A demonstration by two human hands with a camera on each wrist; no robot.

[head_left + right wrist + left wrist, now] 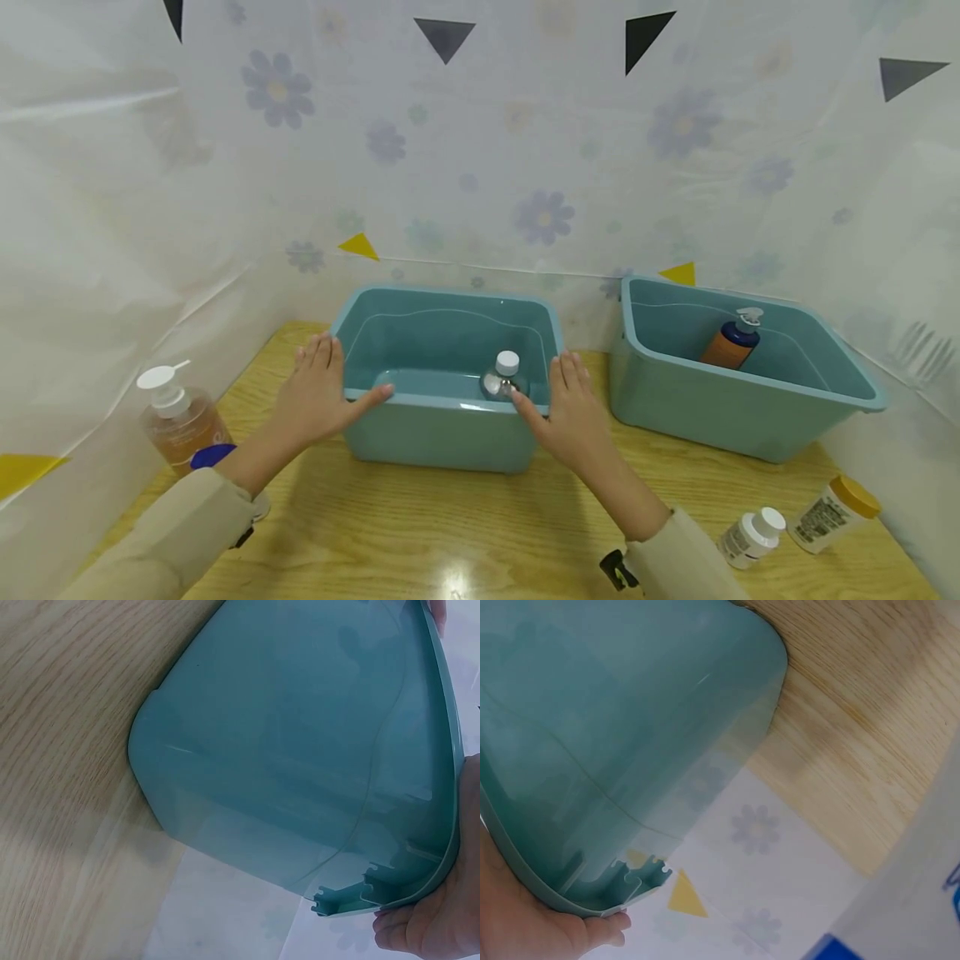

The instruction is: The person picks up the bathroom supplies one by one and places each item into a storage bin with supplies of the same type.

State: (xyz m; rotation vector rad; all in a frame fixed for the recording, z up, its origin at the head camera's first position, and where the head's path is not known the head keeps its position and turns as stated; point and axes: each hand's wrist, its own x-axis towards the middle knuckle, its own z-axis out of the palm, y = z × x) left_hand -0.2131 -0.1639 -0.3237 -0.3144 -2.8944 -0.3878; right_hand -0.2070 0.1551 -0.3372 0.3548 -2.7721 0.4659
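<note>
A blue-green plastic bin stands on the wooden table between both hands. My left hand rests on its left front corner, straight fingers along the side and thumb over the front rim. At the right front corner, my right hand lies the same way, thumb on the rim. A clear bottle with a white cap stands inside, partly hidden by the front wall. The wrist views show the bin's outer wall and each hand's fingertips at the rim.
To the right, a second blue-green bin holds an orange pump bottle with a blue collar. Two white bottles, one white-capped and one yellow-capped, are at front right. An amber pump bottle stands left, beside my left forearm.
</note>
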